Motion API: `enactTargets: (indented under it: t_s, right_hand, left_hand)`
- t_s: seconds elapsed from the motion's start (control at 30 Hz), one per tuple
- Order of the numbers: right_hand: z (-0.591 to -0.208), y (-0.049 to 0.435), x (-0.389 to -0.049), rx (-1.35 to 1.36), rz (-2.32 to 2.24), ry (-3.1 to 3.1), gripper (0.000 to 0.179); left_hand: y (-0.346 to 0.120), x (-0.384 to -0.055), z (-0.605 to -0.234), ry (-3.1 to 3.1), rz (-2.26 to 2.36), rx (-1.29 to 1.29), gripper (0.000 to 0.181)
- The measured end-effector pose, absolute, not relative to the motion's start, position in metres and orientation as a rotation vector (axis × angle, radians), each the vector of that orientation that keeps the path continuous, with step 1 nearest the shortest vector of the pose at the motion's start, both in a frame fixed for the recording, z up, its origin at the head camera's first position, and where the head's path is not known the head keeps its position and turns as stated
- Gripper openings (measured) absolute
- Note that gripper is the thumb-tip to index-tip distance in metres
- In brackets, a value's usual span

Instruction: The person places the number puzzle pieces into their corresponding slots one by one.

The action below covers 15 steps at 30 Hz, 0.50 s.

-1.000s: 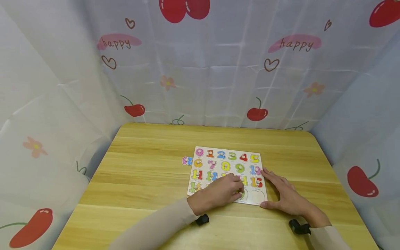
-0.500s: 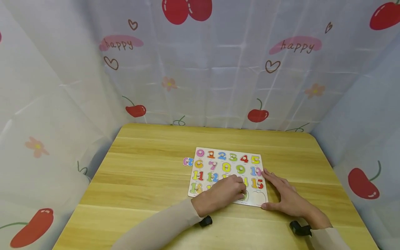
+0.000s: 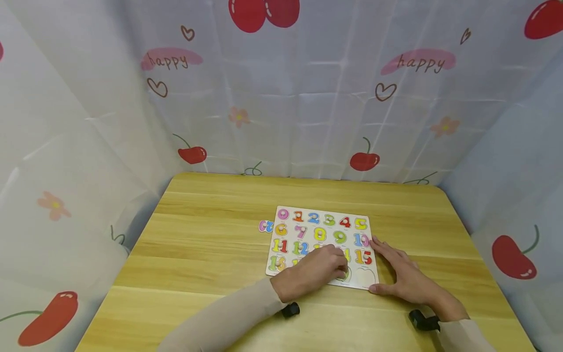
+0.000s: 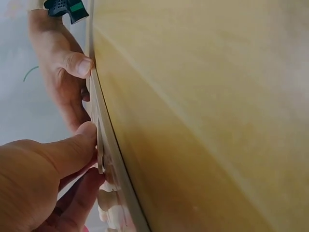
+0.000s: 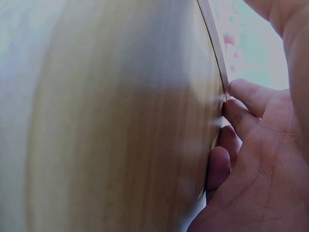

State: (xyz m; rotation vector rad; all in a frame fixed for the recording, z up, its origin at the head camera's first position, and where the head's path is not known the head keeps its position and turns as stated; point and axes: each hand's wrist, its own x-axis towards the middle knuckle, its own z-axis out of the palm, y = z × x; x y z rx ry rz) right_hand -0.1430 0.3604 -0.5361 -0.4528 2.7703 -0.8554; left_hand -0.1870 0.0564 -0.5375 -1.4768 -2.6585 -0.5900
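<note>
left hand (image 3: 314, 273) on puzzle board (image 3: 322, 226) (near edge)

A flat white wooden number puzzle board (image 3: 323, 230) lies on the table, right of centre and toward the near edge, with rows of bright coloured numerals seated in it. A green-edged piece (image 3: 344, 275) sits in its near row, beside an empty recess (image 3: 365, 276) at the near right corner.

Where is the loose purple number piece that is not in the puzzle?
In the head view, the loose purple piece lies flat on the wooden table, just off the left edge of the number puzzle board, beside the orange 6.
</note>
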Motion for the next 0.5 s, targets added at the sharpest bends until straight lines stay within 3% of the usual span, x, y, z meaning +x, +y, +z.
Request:
enactTargets:
  t_s: [0.5]
  right_hand:
    - [-0.5368, 0.3614, -0.1441, -0.448, -0.851, 2.769, 0.119]
  left_hand:
    - [0.0551, -0.1870, -0.5396, -2.655, -0.657, -1.477, 0.009]
